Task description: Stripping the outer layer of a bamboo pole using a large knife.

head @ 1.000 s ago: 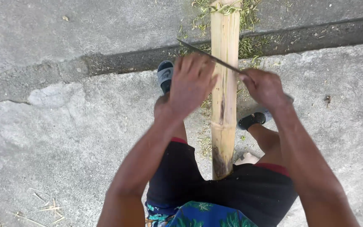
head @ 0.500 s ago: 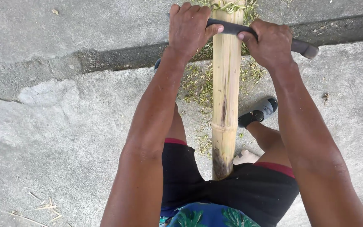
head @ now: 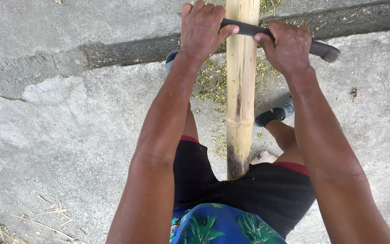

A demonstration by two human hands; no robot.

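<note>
Your left hand (head: 202,30) is clamped around the blade end of a dark two-handed knife (head: 249,29), fingers wrapped over the top and the thumb pressing toward the bamboo pole (head: 241,86). Your right hand (head: 285,46) is closed on the other end, just on the far side of the pole, with the dark handle tip (head: 328,50) sticking out past your knuckles. The knife lies crosswise over the pole, touching its upper face near the top of the view. The pole runs straight away from you, its near end tucked between your thighs against the black shorts (head: 267,190). Green-yellow shavings (head: 213,81) lie scattered on the concrete floor (head: 68,135) on both sides of the pole. A dark sandal (head: 274,113) sits just right of the pole, and a drain groove (head: 123,49) crosses behind it.
</note>
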